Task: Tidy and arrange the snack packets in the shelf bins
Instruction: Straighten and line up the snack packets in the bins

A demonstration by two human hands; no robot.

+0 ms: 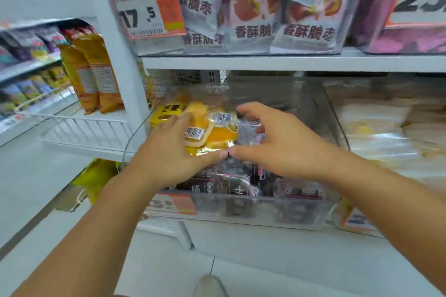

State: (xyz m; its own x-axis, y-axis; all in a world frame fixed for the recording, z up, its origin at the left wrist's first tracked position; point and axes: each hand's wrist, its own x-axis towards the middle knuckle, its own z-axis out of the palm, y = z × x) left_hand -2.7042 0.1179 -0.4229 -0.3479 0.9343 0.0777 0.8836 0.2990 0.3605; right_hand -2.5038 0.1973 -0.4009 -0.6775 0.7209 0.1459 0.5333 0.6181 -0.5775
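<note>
A clear plastic bin (323, 113) on the middle shelf holds yellow dried-fruit packets (212, 128). My left hand (169, 152) grips the front yellow packets, fingers over their left side and thumb under them. My right hand (280, 142) hovers beside them with fingers spread and bent over a clear packet (251, 128), its thumb tip touching my left thumb. A lower clear bin (265, 210) holds dark packets (231, 183).
Above, a bin of white and pink jujube packets (255, 19) carries a 17.5 price tag (147, 12). Orange bags (91, 72) stand on a wire shelf (79, 128) at left. Pale packets (376, 128) fill the bin at right. My shoe (210, 286) is on the floor.
</note>
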